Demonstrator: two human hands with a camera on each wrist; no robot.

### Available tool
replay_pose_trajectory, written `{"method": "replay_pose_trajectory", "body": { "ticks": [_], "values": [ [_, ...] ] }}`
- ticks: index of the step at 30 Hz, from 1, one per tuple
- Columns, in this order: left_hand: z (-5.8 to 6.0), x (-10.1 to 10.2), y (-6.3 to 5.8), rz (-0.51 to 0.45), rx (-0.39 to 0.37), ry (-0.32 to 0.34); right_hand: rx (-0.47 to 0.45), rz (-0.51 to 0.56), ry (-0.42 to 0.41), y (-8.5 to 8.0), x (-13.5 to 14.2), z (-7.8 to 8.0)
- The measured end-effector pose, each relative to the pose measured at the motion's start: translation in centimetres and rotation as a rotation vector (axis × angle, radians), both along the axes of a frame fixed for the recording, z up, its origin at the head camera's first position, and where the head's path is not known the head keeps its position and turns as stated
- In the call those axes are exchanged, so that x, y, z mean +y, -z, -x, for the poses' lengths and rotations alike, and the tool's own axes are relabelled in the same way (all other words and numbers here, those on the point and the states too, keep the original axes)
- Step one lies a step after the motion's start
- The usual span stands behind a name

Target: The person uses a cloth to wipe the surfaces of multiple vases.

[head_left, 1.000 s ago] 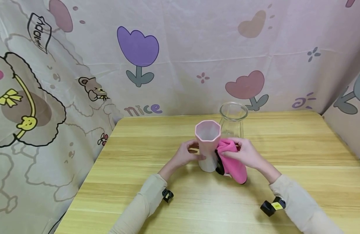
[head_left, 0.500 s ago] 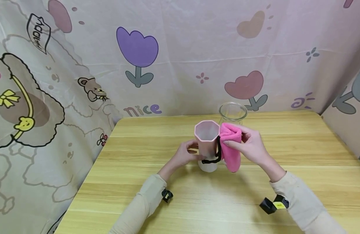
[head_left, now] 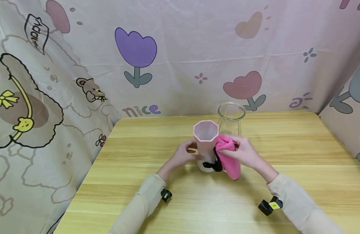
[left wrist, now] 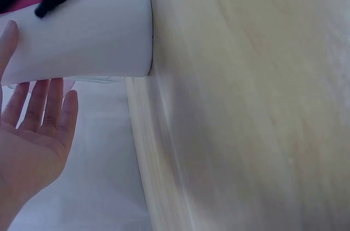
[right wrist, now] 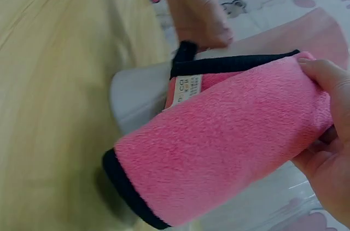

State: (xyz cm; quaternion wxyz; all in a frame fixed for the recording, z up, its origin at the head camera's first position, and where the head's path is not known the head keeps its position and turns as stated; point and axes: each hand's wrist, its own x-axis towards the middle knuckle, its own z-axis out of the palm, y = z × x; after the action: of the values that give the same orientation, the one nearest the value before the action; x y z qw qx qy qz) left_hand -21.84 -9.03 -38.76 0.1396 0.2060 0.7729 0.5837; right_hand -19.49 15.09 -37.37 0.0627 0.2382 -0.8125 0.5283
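Observation:
A pink-and-white vase (head_left: 205, 148) with an octagonal rim stands upright on the table. My left hand (head_left: 183, 154) steadies it from the left, thumb in front and fingers behind; in the left wrist view those fingers (left wrist: 53, 102) meet its side. My right hand (head_left: 243, 152) pinches a folded pink cleaning cloth (head_left: 232, 165) by its upper end, thumb in front. The cloth lies along the vase's right side, and its black edging crosses the lower front. In the right wrist view a white label (right wrist: 186, 90) shows on the cloth.
A clear glass vase (head_left: 231, 125) stands just behind the pink-and-white one, partly hidden by the cloth and right hand. The wooden table (head_left: 145, 139) ends at a printed curtain (head_left: 174, 87) at the back, with more curtain at both sides.
The right hand raised the cloth toward the vase's rim, then lowered it again along its right side. The black edging now hangs over the vase's lower front. The left hand kept its place.

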Motion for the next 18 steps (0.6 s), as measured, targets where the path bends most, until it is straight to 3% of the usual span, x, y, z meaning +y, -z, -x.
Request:
{"method": "replay_pose_trajectory", "body": {
  "ticks": [6,13,18],
  "values": [
    [0.0,0.0,0.0,0.011,-0.004,-0.008,0.053,-0.169,0.005,1.0,-0.2,0.1],
    [0.0,0.0,0.1,0.001,0.001,0.002,0.017,-0.260,-0.011,1.1,-0.5,0.1],
    [0.1,0.1,0.3,-0.006,0.010,0.007,-0.007,-0.386,-0.057,2.3,-0.6,0.4]
  ]
}}
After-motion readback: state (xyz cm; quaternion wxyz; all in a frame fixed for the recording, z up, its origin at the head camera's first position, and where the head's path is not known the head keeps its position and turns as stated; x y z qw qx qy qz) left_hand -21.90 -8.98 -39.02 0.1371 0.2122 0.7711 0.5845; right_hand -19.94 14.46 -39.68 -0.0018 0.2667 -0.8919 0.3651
